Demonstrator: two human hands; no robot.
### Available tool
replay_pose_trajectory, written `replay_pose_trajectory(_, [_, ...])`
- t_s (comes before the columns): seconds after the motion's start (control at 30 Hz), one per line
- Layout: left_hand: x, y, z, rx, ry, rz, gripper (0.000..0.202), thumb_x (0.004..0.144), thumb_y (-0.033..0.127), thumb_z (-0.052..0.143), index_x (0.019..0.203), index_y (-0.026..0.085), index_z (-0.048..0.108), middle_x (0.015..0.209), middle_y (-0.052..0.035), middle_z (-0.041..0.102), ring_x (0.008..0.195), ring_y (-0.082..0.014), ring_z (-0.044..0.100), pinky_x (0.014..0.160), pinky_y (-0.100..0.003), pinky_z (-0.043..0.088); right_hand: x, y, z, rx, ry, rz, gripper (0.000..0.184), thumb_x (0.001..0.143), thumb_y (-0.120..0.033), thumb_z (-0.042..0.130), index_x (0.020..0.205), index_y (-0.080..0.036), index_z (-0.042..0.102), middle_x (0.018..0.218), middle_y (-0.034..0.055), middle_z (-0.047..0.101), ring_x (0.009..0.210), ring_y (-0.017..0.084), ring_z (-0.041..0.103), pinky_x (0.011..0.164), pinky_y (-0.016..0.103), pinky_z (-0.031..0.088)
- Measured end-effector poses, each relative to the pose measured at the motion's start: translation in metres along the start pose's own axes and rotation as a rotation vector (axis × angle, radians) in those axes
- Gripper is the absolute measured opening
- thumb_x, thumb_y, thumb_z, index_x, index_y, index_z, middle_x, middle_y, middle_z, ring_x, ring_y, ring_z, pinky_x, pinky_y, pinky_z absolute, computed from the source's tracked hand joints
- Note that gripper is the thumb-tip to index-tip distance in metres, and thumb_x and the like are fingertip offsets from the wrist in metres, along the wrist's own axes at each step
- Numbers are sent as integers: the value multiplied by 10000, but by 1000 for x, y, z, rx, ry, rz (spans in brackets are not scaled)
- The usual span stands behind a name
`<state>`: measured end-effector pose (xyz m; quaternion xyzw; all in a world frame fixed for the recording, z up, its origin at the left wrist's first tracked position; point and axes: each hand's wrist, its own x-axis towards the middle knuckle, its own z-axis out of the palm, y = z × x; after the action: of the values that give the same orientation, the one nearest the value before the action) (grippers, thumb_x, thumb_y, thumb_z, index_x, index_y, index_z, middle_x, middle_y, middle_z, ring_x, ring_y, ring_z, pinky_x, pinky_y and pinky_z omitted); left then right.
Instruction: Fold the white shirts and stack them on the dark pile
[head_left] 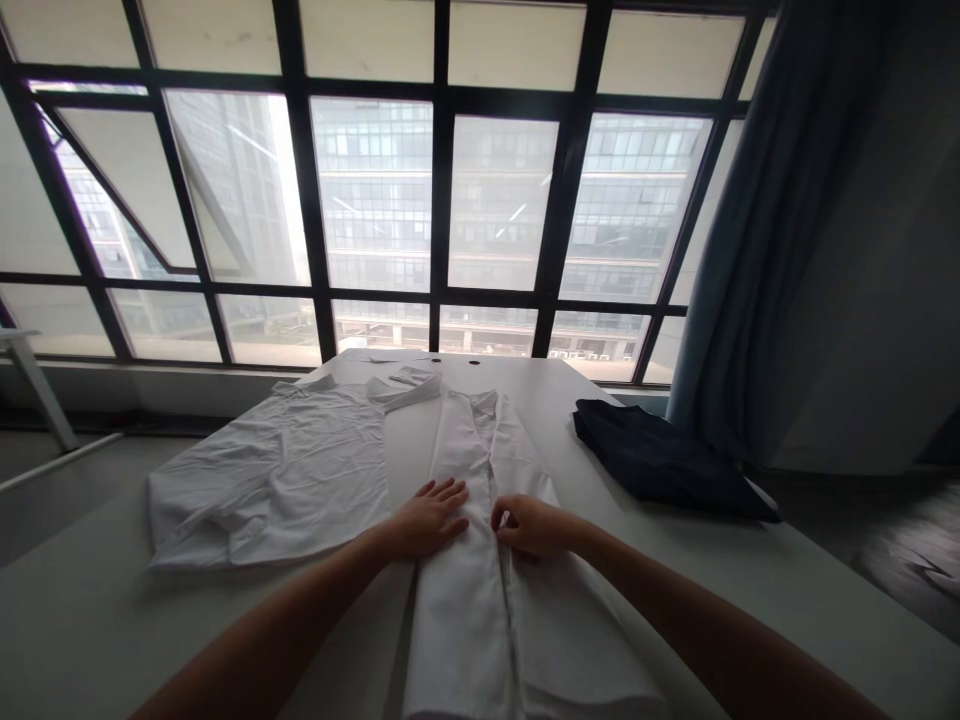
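A white shirt (480, 610), folded into a long narrow strip, lies lengthwise on the white table (97, 620) in front of me. My left hand (431, 515) rests flat on the shirt's left half with its fingers stretched out. My right hand (529, 525) is curled at the shirt's middle seam, its fingertips pinching the edge of the cloth there. A second white shirt (277, 475) lies spread out and crumpled to the left, its collar toward the window.
A folded dark navy garment (667, 460) sits on the table's right side near the edge. Behind the table is a large window with black frames (442, 200), and a blue-grey curtain (757, 240) hangs at the right.
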<state>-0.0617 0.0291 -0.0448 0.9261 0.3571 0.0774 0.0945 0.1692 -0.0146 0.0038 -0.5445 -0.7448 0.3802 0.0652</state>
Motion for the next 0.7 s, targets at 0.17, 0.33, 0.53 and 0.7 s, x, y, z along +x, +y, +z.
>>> replay_pose_trajectory(0.17, [-2,7,-4,19,-43,-37,640,993,543,253,1517,177,266,1584,-83,208,1471,-227,141,1186,-452,125,-9,9,-9,131,-198,-53,230,768,-226,637,962,-153,535,697,-33,594,554,96,564,514,202,457])
replay_pose_trajectory(0.33, [-9,19,-13,57,-103,-48,768,932,689,238,1532,211,216,1596,-101,140,1475,-266,103,1169,-510,115,-34,1,-18,-184,-67,-207,245,748,-354,696,786,-138,588,693,-21,577,587,78,481,539,193,373])
replay_pose_trajectory(0.53, [-12,30,-19,82,-152,-111,795,899,739,225,1531,256,217,1598,-109,116,1468,-337,94,1107,-633,153,-74,-17,-9,-404,-93,-154,408,617,-522,787,754,-165,644,696,-7,626,583,112,522,529,213,337])
replay_pose_trajectory(0.7, [-13,20,-21,89,-125,-200,766,902,711,292,1519,258,257,1591,-121,151,1455,-369,140,1075,-688,152,-94,-25,8,-587,-56,-116,551,519,-562,818,910,-201,671,789,36,674,716,216,610,600,266,370])
